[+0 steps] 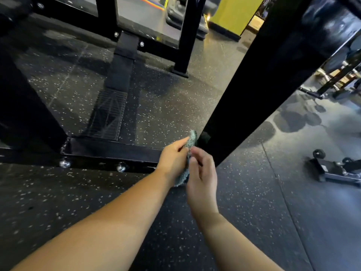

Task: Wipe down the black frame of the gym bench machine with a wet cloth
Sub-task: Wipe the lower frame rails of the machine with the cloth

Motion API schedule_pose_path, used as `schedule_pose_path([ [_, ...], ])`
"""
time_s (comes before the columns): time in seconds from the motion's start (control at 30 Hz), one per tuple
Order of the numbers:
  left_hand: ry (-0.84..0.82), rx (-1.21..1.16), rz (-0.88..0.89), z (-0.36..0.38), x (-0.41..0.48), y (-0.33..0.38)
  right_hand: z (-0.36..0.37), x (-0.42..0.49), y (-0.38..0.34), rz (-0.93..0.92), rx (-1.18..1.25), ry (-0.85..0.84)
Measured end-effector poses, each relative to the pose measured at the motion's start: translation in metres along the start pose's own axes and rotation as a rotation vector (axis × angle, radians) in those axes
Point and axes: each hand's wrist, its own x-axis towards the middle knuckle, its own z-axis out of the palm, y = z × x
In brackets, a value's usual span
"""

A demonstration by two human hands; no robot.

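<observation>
Both hands met low over the speckled rubber floor (244, 202), right at the foot of the machine's black frame (263, 85). Between them was the cloth (192, 138), a small grey-blue rag. The left hand (172, 159) gripped it from the left, thumb and fingers closed on the upper part so that a fuzzy corner stuck up past the knuckles. The right hand (202, 178) came in from the other side, its fingers curled in against the rag's middle; I could not tell how firmly they pinched it. The cloth's lower edge hung out between the two palms. The raised corner sat just beside the bottom of the thick slanted beam of the frame, but whether it touched the metal I could not tell.

To the left ran a low crossbar (109, 151) of the same frame, lying flat on the floor, with two shiny bolt heads (121, 167) along its near edge. A ribbed footplate (106, 114) sloped up from that bar toward the far uprights. Off to the right, well apart from the hands, stood a small piece of equipment with wheels (319, 153). Dark blotches marked the floor beyond the slanted beam. A yellow wall (234, 14) showed at the far end of the room.
</observation>
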Motion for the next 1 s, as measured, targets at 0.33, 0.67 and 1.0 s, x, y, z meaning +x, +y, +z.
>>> schedule_pose_path([
  [0.33,0.023,0.611,0.08,-0.081,0.02,0.024,0.083,0.04,0.059,-0.003,-0.585,-0.156],
  [0.67,0.227,1.463,0.206,-0.175,0.009,0.014,0.177,0.008,0.028,-0.33,-0.66,-0.227],
  [1.0,0.165,1.502,0.238,-0.172,0.014,0.013,0.087,0.028,0.061,0.016,-0.898,-0.139],
])
